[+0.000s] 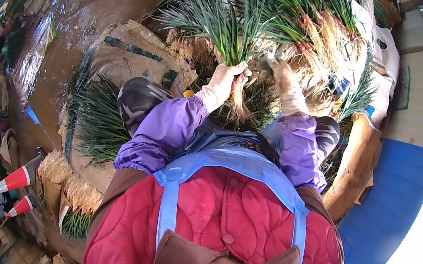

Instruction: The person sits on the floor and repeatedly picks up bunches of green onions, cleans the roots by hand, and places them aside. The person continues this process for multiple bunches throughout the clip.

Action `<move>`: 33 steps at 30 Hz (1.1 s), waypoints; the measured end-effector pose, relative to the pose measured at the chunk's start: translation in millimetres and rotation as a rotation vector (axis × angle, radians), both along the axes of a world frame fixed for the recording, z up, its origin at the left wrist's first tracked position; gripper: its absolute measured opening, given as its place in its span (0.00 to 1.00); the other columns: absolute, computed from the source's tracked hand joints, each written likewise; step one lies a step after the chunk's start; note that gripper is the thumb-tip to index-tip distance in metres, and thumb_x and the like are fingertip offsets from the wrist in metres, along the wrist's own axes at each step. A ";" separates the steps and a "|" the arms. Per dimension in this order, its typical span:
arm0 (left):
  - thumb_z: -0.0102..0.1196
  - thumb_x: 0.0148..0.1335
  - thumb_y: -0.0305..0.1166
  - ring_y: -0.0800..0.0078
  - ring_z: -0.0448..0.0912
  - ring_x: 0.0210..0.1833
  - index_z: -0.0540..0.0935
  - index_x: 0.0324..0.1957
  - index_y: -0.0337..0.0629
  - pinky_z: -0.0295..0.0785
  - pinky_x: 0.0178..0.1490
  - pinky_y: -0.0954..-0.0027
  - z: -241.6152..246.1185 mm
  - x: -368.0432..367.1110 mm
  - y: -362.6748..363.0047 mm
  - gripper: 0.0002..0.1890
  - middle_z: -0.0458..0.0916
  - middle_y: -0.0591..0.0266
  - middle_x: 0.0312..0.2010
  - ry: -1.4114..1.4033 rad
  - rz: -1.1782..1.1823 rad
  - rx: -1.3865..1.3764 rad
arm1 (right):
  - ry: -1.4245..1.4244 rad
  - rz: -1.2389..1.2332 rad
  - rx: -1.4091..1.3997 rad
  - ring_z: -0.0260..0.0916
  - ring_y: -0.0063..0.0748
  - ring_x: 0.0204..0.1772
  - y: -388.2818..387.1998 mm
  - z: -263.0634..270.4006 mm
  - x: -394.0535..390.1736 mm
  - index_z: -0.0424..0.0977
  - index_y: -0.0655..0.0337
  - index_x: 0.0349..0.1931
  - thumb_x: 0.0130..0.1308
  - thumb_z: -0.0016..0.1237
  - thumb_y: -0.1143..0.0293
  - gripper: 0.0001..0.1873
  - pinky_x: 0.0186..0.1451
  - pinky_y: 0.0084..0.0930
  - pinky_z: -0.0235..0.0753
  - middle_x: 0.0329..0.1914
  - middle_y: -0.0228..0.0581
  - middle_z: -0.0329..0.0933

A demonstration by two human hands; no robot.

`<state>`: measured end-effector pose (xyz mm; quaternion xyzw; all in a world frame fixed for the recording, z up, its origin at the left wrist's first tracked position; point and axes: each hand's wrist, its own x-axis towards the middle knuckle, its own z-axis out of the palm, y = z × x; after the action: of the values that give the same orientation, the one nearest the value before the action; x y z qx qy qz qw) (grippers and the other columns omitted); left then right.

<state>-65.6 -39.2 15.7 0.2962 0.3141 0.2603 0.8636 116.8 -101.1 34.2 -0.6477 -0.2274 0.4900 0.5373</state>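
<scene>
My gloved left hand (222, 81) grips a small bunch of green onion-like plants (236, 43) at its reddish stem bases. Its narrow leaves point away from me, and its pale roots (238, 103) hang below the fist. To the right, apart from that bunch, is my gloved right hand (284, 79), with dark, blurred fingertips near the root pile. Whether those fingers hold anything is unclear. A large heap of similar plants (306, 22) lies beyond both hands, its tangled straw-coloured roots (324, 38) facing me.
Left of my knee, a pile of green leaves (101, 117) rests on brown sacking (124, 62). Wet muddy ground (70, 45) stretches farther left. Red-and-white cones (16, 180) stand at lower left, near more bundled roots (68, 181). A blue panel (392, 188) lies at right.
</scene>
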 end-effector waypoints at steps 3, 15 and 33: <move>0.55 0.66 0.31 0.80 0.74 0.25 0.81 0.37 0.36 0.69 0.29 0.79 -5.2 2.0 -5.6 0.08 0.80 0.63 0.25 0.117 -0.070 0.165 | -0.272 0.058 0.095 0.70 0.25 0.33 17.8 -19.4 -20.2 0.74 0.67 0.51 0.69 0.50 0.59 0.20 0.40 0.23 0.70 0.32 0.34 0.78; 0.47 0.69 0.35 0.77 0.63 0.19 0.72 0.31 0.40 0.59 0.25 0.74 -11.5 0.9 -10.7 0.11 0.66 0.70 0.18 -0.124 0.014 -0.241 | 0.228 -0.587 0.024 0.65 0.25 0.25 29.5 -64.4 -10.8 0.69 0.67 0.48 0.72 0.43 0.63 0.15 0.27 0.19 0.67 0.29 0.32 0.73; 0.43 0.70 0.37 0.80 0.64 0.19 0.73 0.34 0.43 0.61 0.24 0.74 12.2 3.5 -10.4 0.11 0.66 0.71 0.18 -0.119 0.012 -0.285 | 0.263 -0.212 0.190 0.60 0.14 0.21 15.6 -14.5 -47.0 0.72 0.62 0.45 0.72 0.42 0.73 0.07 0.23 0.11 0.62 0.27 0.28 0.73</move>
<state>-62.1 -49.6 27.9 0.1528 0.2982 0.2353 0.9123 69.8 -85.5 19.7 -0.5447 -0.1311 0.4876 0.6696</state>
